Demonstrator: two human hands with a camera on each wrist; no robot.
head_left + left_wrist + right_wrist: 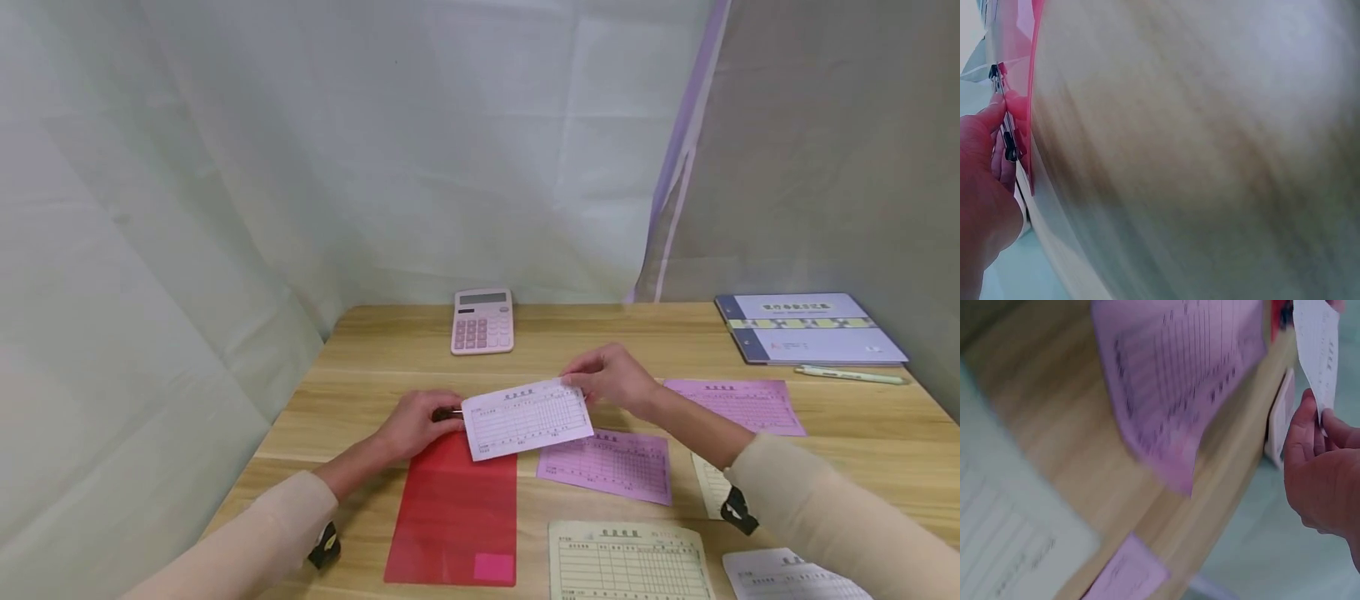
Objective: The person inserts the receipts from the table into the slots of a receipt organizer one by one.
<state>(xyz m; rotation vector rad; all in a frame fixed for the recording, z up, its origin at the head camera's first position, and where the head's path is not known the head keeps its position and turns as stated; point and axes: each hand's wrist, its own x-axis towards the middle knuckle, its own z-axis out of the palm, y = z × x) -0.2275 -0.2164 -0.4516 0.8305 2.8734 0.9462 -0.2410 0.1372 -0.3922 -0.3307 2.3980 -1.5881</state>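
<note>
A translucent red clipboard (453,517) lies on the wooden table, with a pink rectangle at its lower right corner. My left hand (416,425) grips the clip at its top; in the left wrist view, thumb and fingers pinch the metal clip (1009,145). Between the thumb and fingers of my right hand (611,379), the upper right corner of a white printed form (528,421) is pinched. That form tilts over the clipboard's top end and overlaps a pink form (611,467). The right wrist view shows the same white form (1321,350) nearly edge-on.
Behind my hands lies a pink calculator (482,321). Another pink form (738,404), a cream form (630,558) and a white form (795,575) lie to the right, some partly behind my right arm. A binder (810,329) and a pen (851,377) sit at the back right.
</note>
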